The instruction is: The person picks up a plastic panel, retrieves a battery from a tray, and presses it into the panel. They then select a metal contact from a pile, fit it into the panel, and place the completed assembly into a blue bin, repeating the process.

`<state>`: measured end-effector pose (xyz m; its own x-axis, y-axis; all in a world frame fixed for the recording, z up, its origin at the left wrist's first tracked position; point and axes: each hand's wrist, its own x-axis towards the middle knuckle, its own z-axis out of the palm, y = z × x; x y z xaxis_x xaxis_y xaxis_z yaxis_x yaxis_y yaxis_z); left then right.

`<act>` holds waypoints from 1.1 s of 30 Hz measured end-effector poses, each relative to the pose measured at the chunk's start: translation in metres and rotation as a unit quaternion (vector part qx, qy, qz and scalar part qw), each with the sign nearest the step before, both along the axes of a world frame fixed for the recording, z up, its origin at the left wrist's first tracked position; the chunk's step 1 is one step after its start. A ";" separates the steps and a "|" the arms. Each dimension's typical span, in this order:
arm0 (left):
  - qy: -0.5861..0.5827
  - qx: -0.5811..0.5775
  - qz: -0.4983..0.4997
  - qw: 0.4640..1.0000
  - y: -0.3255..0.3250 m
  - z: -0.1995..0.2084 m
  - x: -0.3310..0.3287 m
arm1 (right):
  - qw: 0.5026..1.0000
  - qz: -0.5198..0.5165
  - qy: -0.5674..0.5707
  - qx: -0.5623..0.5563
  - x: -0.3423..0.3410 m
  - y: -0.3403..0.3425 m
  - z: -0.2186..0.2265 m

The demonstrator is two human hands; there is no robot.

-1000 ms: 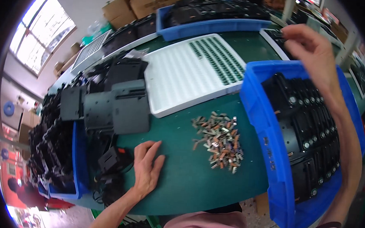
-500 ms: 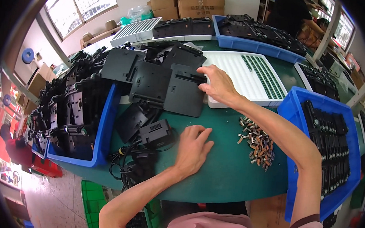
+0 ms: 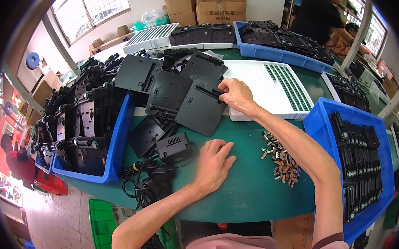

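My right hand [image 3: 236, 95] pinches the right edge of a flat black plastic panel [image 3: 200, 110] with a raised bar across its upper part. This panel lies tilted on top of a pile of similar black panels [image 3: 168, 91]. Resting on the green table is my left hand [image 3: 212, 165], its fingers loosely stretched and holding nothing. To its left sit a black box-shaped device with vent slots [image 3: 174, 146] and a tangle of black cables [image 3: 136, 180]. A heap of small metal and brown parts [image 3: 283, 162] lies to its right.
A white tray [image 3: 252, 82] with rows of small green parts stands beyond my right hand. Blue bins [image 3: 115, 151] of black parts flank the table [image 3: 249, 205] on both sides. Another blue tray [image 3: 281, 61] stands at the back. A person in black [image 3: 313, 17] is at the far right.
My right hand has closed on the panel's edge, and the panel has turned, its lower end swinging left and toward me. My left hand has barely moved.
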<state>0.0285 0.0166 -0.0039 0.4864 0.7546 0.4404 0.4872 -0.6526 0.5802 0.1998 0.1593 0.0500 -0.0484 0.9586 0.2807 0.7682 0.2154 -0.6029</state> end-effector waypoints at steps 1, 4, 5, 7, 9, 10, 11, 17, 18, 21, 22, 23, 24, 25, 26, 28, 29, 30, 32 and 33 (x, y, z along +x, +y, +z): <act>0.003 0.000 0.000 1.000 0.000 0.001 -0.001 | 0.999 0.004 0.031 -0.032 0.001 -0.001 0.003; -0.002 0.014 -0.008 1.000 -0.003 0.005 0.001 | 0.995 0.027 0.083 -0.044 0.013 -0.001 0.001; -0.010 0.018 -0.020 1.000 -0.004 0.006 0.001 | 0.993 0.053 0.102 -0.024 0.016 -0.002 0.002; -0.018 0.022 -0.034 0.999 -0.004 0.008 0.001 | 0.992 0.070 0.106 -0.004 0.028 -0.005 0.007; -0.034 0.085 -0.090 0.992 -0.005 0.010 -0.003 | 0.990 0.089 0.109 0.014 0.034 -0.017 0.022; -0.034 0.084 -0.090 0.992 -0.006 0.011 -0.005 | 0.989 0.098 0.108 0.028 0.038 -0.025 0.031; -0.037 0.128 -0.129 0.983 -0.006 0.013 -0.006 | 0.988 0.106 0.107 0.041 0.043 -0.033 0.038; -0.065 0.248 -0.256 0.932 -0.023 0.029 -0.010 | 0.967 0.231 0.055 0.095 0.087 -0.064 0.037; -0.086 0.268 -0.254 0.925 -0.024 0.036 -0.009 | 0.965 0.238 0.066 0.086 0.089 -0.072 0.036; -0.084 0.274 -0.213 0.934 -0.018 0.054 -0.010 | 0.956 0.274 0.075 0.077 0.084 -0.089 0.031; -0.090 0.238 -0.177 0.951 -0.014 0.055 -0.007 | 0.947 0.304 0.069 0.078 0.080 -0.093 0.029; -0.096 0.203 -0.139 0.965 -0.010 0.057 -0.005 | 0.942 0.318 0.079 0.078 0.074 -0.098 0.029; -0.079 0.177 -0.113 0.975 -0.005 0.057 -0.002 | 0.938 0.332 0.087 0.051 0.069 -0.101 0.026; -0.061 0.151 -0.086 0.983 -0.001 0.055 0.001 | 0.933 0.347 0.094 0.022 0.063 -0.103 0.022; -0.051 0.094 -0.076 0.991 0.001 0.050 0.002 | 0.934 0.344 0.098 0.022 0.058 -0.104 0.018; -0.003 0.089 -0.088 0.992 0.005 0.044 0.004 | 0.932 0.357 0.063 -0.021 0.051 -0.105 0.009; 0.042 0.087 -0.098 0.990 0.007 0.041 0.004 | 0.933 0.354 0.066 -0.022 0.052 -0.105 0.003; 0.065 0.062 -0.100 0.991 0.008 0.037 0.005 | 0.933 0.353 0.072 -0.015 0.054 -0.104 -0.004; 0.086 0.061 -0.099 0.989 0.007 0.037 0.005 | 0.929 0.358 0.095 -0.006 0.050 -0.101 -0.016; 0.105 0.063 -0.095 0.988 0.006 0.036 0.004 | 0.928 0.359 0.099 -0.008 0.047 -0.099 -0.020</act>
